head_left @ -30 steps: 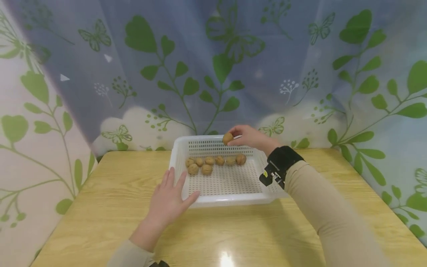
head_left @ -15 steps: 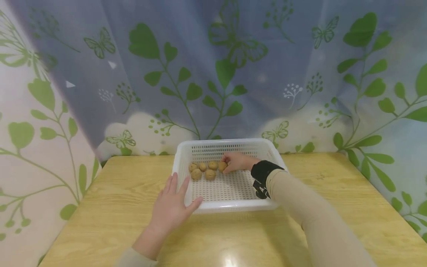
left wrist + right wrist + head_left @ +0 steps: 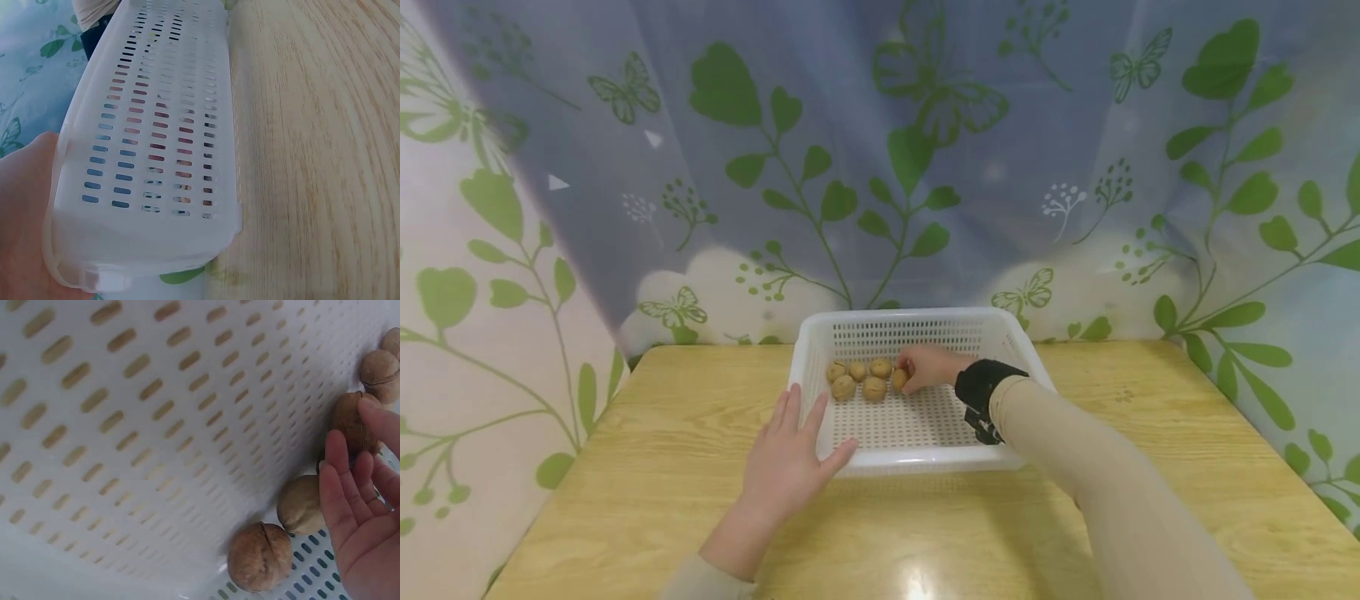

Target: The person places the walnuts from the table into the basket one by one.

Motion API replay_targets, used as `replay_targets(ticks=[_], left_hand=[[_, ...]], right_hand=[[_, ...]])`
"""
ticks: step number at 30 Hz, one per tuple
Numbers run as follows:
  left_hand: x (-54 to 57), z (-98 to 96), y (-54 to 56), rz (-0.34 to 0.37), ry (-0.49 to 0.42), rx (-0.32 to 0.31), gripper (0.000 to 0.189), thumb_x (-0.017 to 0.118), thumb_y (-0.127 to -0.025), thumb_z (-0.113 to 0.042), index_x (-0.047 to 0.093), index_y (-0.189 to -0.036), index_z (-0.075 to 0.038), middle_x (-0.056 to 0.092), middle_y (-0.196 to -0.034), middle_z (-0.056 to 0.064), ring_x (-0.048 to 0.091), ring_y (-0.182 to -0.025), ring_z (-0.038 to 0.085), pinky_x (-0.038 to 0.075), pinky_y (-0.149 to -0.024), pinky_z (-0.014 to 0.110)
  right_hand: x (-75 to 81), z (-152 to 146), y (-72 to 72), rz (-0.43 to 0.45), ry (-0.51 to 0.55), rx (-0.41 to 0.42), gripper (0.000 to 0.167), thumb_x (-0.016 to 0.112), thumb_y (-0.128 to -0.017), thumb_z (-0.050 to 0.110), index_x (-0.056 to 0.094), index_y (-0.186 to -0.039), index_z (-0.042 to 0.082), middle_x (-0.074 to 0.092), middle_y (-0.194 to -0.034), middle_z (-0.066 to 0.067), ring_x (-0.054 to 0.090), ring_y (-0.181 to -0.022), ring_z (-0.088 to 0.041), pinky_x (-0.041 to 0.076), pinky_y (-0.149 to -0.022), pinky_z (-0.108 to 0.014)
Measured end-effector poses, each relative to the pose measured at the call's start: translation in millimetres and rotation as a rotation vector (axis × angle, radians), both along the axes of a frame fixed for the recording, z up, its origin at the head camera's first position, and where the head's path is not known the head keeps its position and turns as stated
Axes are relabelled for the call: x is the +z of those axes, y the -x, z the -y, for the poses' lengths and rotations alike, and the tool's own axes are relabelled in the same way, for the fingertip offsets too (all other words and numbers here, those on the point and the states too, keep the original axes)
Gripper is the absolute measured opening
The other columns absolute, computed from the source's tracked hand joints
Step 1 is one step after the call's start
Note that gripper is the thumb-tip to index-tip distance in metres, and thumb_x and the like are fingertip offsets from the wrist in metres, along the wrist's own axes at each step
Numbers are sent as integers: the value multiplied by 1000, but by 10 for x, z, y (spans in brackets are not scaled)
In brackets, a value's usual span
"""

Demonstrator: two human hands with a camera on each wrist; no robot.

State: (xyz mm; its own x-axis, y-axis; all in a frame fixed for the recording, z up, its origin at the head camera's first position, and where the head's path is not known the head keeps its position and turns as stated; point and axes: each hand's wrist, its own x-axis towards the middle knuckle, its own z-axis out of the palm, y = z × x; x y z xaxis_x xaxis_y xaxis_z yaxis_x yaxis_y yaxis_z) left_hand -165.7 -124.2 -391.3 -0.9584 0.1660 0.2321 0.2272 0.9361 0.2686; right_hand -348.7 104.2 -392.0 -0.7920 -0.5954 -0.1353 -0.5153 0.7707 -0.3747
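A white slotted plastic basket (image 3: pixel 917 460) stands on the wooden table with several walnuts (image 3: pixel 873 388) in its left and back part. My right hand (image 3: pixel 931 367) reaches down into it and pinches a walnut (image 3: pixel 351 422) between thumb and fingers, beside the others. In the right wrist view, two more walnuts, a pale one (image 3: pixel 302 505) and a brown one (image 3: pixel 259 556), lie along the basket wall near the fingers; the head view loses them behind this hand. With fingers straight and spread, my left hand (image 3: pixel 786 462) rests at the basket's front left corner.
The wooden table (image 3: pixel 662 442) extends on both sides of the basket and in front of it. A leaf-patterned curtain (image 3: pixel 820 167) hangs right behind the table's far edge. My right forearm crosses the basket's right rim.
My right hand has come down from above the back rim into the basket with the walnut, shifting slightly left. The left hand stays at the corner. The head view has tilted a little.
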Motion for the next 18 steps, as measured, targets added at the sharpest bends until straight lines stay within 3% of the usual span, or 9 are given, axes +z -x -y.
replay_targets(ticks=[6,12,18], left_hand=[[-7,-23,44,-17,-3,-8,83,35,-87,-70,35,-145,-10,17,-150,26,17,-137,40,28,-103,58],[-27,18,47,-29,0,-11,83,38,-87,-69,36,-144,-9,18,-149,28,18,-136,41,30,-101,59],[68,55,47,-46,12,-18,83,37,-87,-69,36,-144,-8,19,-148,28,19,-136,42,31,-101,58]], right_hand=[[142,-42,-42,39,5,-7,36,70,-82,11,60,-114,-1,63,-98,-11,58,-91,-23,48,-78,-33],[495,-277,-117,130,50,-17,42,60,-91,18,52,-127,-3,58,-116,-19,55,-108,-31,46,-88,-39],[727,-682,-120,115,91,-46,46,57,-94,22,48,-130,-5,59,-117,-20,58,-104,-30,47,-88,-42]])
